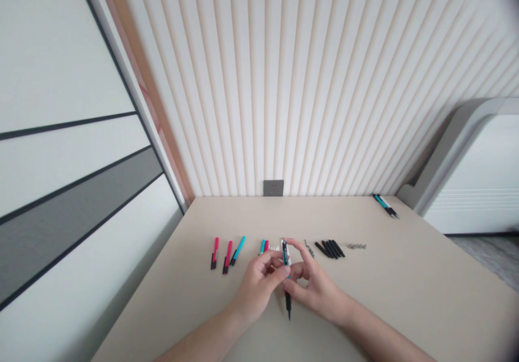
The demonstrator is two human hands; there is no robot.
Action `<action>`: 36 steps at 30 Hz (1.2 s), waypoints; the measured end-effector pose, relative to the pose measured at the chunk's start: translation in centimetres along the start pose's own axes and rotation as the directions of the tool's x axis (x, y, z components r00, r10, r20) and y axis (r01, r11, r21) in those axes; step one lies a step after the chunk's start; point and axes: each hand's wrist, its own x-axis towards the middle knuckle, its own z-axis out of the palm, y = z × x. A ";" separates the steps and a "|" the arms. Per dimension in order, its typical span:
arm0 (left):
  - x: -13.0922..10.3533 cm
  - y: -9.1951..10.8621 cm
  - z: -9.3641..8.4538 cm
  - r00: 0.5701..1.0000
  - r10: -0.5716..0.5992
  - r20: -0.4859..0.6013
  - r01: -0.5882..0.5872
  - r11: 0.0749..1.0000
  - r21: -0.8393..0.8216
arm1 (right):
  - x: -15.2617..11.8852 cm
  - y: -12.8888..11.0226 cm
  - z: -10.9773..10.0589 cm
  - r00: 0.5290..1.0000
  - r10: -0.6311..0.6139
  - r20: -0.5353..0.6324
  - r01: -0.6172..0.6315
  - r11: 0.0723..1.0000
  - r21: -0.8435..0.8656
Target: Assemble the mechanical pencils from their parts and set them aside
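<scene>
Head view: the left hand (pixel 259 281) pinched a pen (pixel 288 300) over the table (pixel 231 213) with bent fingers; the right hand (pixel 314 286), half closed, gripped it too, index fingertip at its top. Beyond lay black tubes (pixel 332 249), then other pens (pixel 384 204).

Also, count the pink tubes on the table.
3 visible: the leftmost pink tube, a second pink tube just right of it, and a third pink tube partly hidden beyond the left hand. More may be hidden there.
</scene>
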 end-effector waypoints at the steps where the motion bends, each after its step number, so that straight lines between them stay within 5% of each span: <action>1: 0.0 0.1 0.0 1.000 0.001 0.004 -0.001 1.000 0.004 | 0.0 0.0 0.0 1.000 -0.005 -0.004 0.005 1.000 0.003; 23: 0.1 0.7 -0.3 0.999 0.014 0.046 -0.016 0.999 0.044 | -0.1 0.3 -0.4 0.999 -0.026 0.047 0.026 1.000 -0.017; 29: 0.2 1.2 -0.4 0.997 0.059 -0.041 -0.059 0.998 -0.007 | 0.2 0.8 0.1 0.990 -0.138 0.019 0.139 0.990 -0.034; 36: 0.7 0.9 -0.9 0.977 0.082 -0.195 -0.087 0.996 -0.016 | 1.3 -0.3 -1.4 0.978 -0.178 -0.106 0.129 0.924 -0.361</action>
